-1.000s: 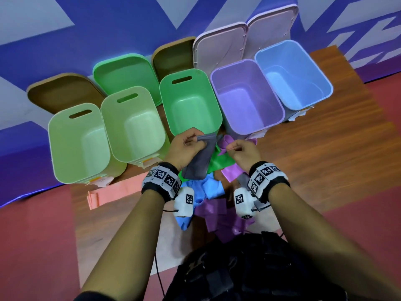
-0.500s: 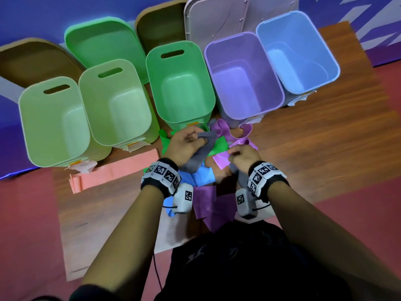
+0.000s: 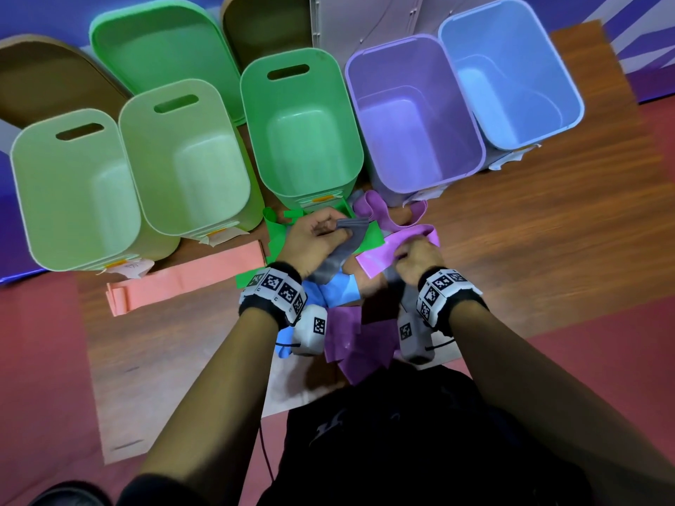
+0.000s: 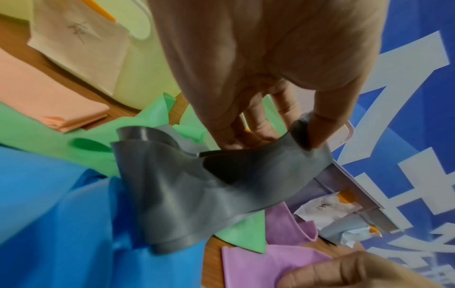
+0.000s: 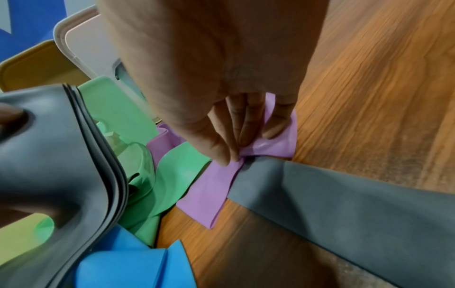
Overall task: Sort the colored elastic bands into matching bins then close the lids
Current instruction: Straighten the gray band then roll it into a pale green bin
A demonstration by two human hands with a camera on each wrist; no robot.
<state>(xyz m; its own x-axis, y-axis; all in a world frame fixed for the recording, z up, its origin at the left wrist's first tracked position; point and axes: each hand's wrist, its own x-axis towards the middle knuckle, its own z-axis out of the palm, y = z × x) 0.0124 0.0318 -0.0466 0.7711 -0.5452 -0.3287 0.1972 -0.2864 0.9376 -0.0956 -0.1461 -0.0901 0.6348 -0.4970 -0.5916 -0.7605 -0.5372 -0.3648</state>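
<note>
We hold our left hand (image 3: pixel 317 238) pinched on the folded end of the grey band (image 4: pixel 197 187), thumb on one side and fingers curled behind it, so the strip lifts clear of the tangle instead of dragging the others along. Our right hand (image 3: pixel 416 258) pinches the purple band (image 5: pixel 248 169) at a gathered fold, and a grey strip (image 5: pixel 344 196) runs under that hand, so the two colours seem crossed here. We judge that we grip both at once to pull them apart.

The heap lies on the wooden worktop (image 3: pixel 548 228) just in front of the bins: a green band (image 3: pixel 277 233) and a blue band (image 3: pixel 339 290) sit under our wrists, and a salmon band (image 3: pixel 190 277) lies flat to the left, apart from the pile.

The bins stand in a row with mouths open toward us: two pale green, one green bin (image 3: pixel 255 104), a purple bin (image 3: pixel 356 104) and a blue bin (image 3: pixel 573 100). All look empty. Their lids (image 3: pixel 164 34) lean behind them, out of the way for dropping bands in, so sorting has barely begun. We see no grey bin, so the grey band's place is unclear.
</note>
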